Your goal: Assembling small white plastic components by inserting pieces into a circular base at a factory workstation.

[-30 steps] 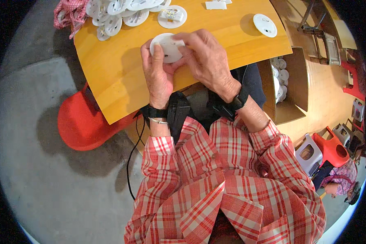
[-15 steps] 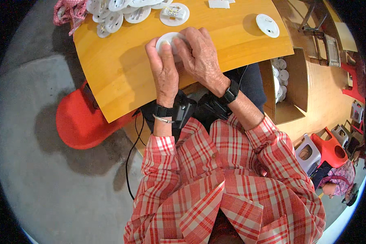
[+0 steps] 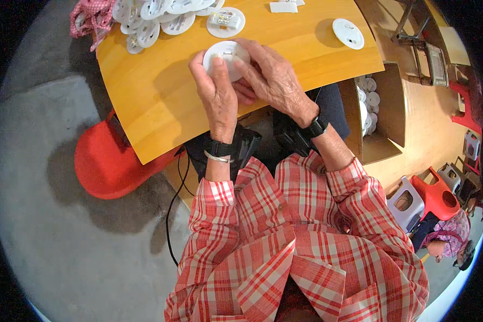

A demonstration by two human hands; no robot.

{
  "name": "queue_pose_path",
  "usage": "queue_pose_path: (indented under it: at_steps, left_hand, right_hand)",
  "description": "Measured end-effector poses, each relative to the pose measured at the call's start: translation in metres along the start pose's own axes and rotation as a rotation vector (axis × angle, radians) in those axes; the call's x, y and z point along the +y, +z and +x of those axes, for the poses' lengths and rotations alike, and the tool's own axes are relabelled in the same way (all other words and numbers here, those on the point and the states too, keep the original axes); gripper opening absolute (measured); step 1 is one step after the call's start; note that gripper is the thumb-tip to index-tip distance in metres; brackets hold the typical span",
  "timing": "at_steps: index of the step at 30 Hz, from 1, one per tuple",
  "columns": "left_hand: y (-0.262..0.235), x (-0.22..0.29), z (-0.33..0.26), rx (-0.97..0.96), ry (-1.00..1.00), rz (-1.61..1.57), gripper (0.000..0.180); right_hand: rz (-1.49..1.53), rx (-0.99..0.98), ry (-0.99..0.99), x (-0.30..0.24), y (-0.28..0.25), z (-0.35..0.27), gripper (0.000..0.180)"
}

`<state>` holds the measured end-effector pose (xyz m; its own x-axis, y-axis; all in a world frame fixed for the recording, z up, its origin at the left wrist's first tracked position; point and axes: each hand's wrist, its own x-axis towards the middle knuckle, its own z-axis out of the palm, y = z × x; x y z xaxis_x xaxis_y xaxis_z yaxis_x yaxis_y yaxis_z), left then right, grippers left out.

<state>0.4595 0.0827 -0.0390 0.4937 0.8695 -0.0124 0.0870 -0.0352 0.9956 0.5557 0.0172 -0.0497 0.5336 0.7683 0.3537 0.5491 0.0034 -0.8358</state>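
Note:
Between my two hands, above the near part of the wooden table, is a round white plastic disc [image 3: 228,52] with a small slot in its face. My left hand [image 3: 216,91] is closed on its left side, thumb lying on the face. On the right side my right hand [image 3: 273,80] grips the edge, its thumb also on the face and some fingers underneath, partly hidden. Just beyond sits another white disc [image 3: 234,33] with a small fitting and thin wires on it. A heap of similar white discs [image 3: 177,24] lies farther left.
A single white disc [image 3: 348,33] lies at the right of the yellow table [image 3: 161,123]. White flat pieces [image 3: 283,7] are at the far edge, a pink dotted cloth [image 3: 94,21] at far left. A cardboard box [image 3: 386,123] of white discs stands right; a red stool [image 3: 110,161] is left.
The right hand has shifted right and slightly nearer, uncovering more of the disc's face. The disc now faces up more fully, and both hands still hold it.

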Motion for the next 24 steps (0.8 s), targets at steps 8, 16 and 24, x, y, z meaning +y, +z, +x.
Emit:
queue_pose_path:
  at_steps: [8,16,24]
  left_hand:
    - [0.002,-0.002,0.0,0.003,0.088,0.1,0.037]
    - [0.001,-0.007,0.003,0.045,0.221,0.246,0.038]
    - [-0.002,0.01,0.001,-0.127,-0.173,-0.238,0.04]
  right_hand:
    - [0.138,0.002,0.154,-0.005,0.0,-0.002,0.03]
    - [0.152,0.063,0.117,-0.003,0.006,-0.002,0.029]
    - [0.205,-0.009,0.144,0.001,-0.002,-0.003,0.025]
